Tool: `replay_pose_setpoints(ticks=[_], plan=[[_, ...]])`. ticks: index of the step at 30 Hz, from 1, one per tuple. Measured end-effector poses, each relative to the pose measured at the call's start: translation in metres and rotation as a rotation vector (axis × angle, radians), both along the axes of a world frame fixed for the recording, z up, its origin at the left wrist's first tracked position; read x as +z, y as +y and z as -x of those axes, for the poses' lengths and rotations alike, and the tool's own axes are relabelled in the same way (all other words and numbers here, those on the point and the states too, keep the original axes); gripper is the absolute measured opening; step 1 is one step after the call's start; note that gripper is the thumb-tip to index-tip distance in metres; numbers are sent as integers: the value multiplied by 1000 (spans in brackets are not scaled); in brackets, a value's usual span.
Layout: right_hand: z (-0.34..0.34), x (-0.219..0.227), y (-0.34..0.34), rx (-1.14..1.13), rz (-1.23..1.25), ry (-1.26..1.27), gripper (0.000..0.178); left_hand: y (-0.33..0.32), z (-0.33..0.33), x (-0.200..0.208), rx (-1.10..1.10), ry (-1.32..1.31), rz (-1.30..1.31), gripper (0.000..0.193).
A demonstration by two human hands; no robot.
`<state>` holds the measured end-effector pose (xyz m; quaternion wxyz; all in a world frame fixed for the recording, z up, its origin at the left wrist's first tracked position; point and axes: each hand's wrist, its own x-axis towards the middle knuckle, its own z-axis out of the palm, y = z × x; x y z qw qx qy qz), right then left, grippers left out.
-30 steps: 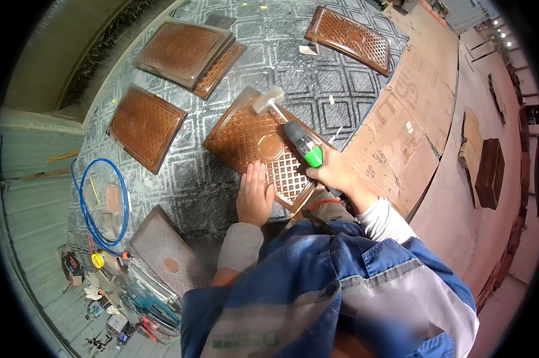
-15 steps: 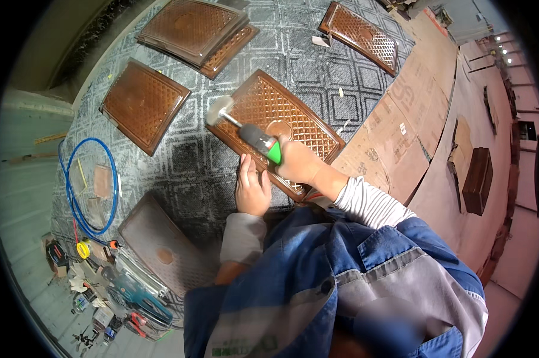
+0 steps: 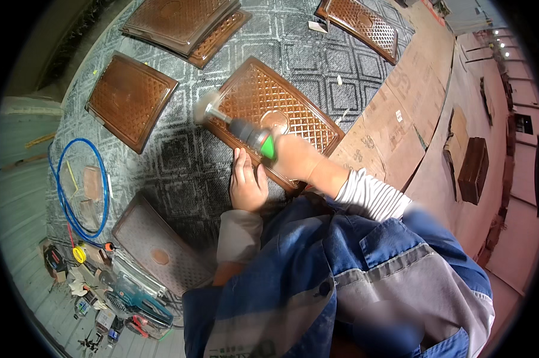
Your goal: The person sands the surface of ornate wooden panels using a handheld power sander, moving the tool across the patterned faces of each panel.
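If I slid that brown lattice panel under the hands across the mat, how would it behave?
The lattice panel looks rigid and flat, so it would likely slide as one piece. The textured grey mat probably adds drag. With the left hand pressing its edge, it seems apt to shift under the rotary tool.

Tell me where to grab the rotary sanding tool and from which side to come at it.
Probably best grip the rotary sanding tool on its dark barrel near the green collar, where the right hand wraps it now. Come from the rear, the person's side: the blurred spinning head points away, over the latticed wooden panel. The left hand lies flat beside the panel's near edge.
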<state>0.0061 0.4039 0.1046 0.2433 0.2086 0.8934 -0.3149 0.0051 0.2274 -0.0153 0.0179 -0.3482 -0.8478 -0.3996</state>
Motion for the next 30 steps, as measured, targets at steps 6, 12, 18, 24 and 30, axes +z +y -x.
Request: replay_pose_setpoints(ticks=[6,12,18,24,30], plan=[[7,-15,48,-73,-130,111,45,3,1,2,7,14,33,44],[8,-6,15,52,-55,1,51,1,-1,5,25,28,22,43],[17,-4,68,-158,-156,77,44,3,1,0,18,67,24,42],[13,5,52,-44,-99,-8,45,3,-1,4,42,38,34,42],[13,2,51,-39,-97,45,53,1,-1,0,22,35,58,42]])
